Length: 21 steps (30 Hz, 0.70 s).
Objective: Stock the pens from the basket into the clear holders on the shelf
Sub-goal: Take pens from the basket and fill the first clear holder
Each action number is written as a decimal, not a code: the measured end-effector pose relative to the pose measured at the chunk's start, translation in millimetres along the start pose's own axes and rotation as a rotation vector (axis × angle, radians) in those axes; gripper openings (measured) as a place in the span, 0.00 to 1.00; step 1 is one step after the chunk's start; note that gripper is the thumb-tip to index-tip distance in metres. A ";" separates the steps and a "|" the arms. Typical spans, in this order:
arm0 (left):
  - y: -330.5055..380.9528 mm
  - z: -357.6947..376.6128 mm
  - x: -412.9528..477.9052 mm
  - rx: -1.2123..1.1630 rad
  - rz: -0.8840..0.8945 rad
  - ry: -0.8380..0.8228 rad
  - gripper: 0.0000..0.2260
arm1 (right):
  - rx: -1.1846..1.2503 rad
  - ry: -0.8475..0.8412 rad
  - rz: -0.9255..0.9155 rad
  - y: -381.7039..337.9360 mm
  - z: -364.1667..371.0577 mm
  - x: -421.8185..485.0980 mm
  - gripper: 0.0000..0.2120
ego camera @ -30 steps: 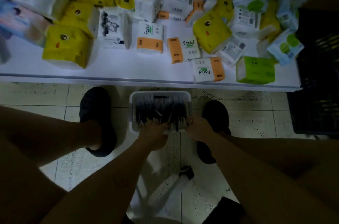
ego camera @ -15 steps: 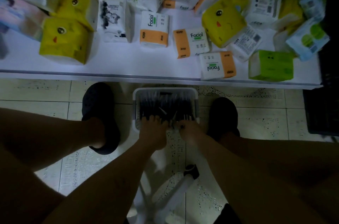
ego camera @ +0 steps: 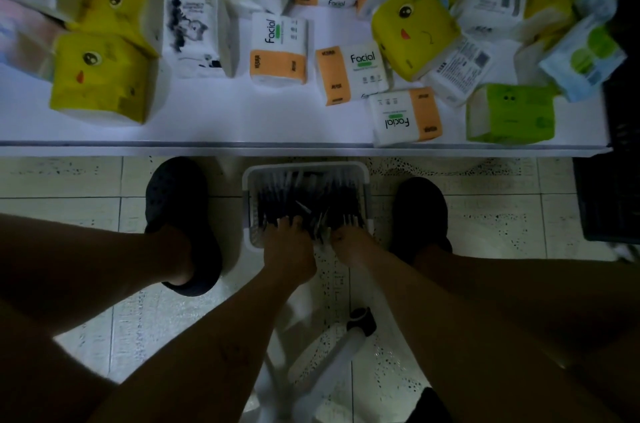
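A white slotted basket (ego camera: 306, 169) stands on the tiled floor between my two black shoes, packed with several dark pens (ego camera: 311, 200). My left hand (ego camera: 287, 247) reaches into its near end, fingers stretched forward onto the pens. My right hand (ego camera: 346, 240) is beside it at the near right corner, fingertips among the pens. A few lighter pens (ego camera: 320, 226) stick up between the two hands. The dim light hides whether the right hand grips any. No clear holder is in view.
A white shelf (ego camera: 207, 117) runs across just beyond the basket, strewn with tissue packs: yellow (ego camera: 100, 76), orange-and-white (ego camera: 278, 48), green (ego camera: 510, 112). A black crate (ego camera: 613, 194) stands at the right. A white stool leg with a black foot (ego camera: 362, 320) lies under my arms.
Both hands have pushed forward from the basket's near rim in among the pens, and the right hand has shifted left toward the left hand. The view has tilted down slightly.
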<state>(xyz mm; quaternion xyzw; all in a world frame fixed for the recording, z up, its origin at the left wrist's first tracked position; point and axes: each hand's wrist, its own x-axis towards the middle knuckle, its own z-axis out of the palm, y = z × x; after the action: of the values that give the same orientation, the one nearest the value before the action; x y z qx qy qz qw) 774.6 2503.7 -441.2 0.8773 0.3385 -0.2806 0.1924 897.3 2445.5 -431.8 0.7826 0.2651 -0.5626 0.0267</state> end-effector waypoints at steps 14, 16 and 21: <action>-9.2 -10.7 10.4 -0.848 -0.343 -0.114 0.02 | 0.112 0.350 0.162 8.8 6.0 5.4 0.07; -10.2 -23.0 3.9 -1.027 -0.395 -0.207 0.05 | 0.095 0.362 0.177 6.5 -3.1 -4.5 0.07; -3.7 -39.9 -7.1 -1.110 -0.360 -0.338 0.20 | 0.110 0.383 0.204 6.4 -16.6 -20.5 0.10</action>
<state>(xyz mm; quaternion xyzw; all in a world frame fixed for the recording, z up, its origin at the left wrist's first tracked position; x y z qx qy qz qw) 782.2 2523.8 -406.7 0.5181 0.5423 -0.2256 0.6218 909.9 2437.8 -409.1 0.8983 0.1537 -0.4116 -0.0099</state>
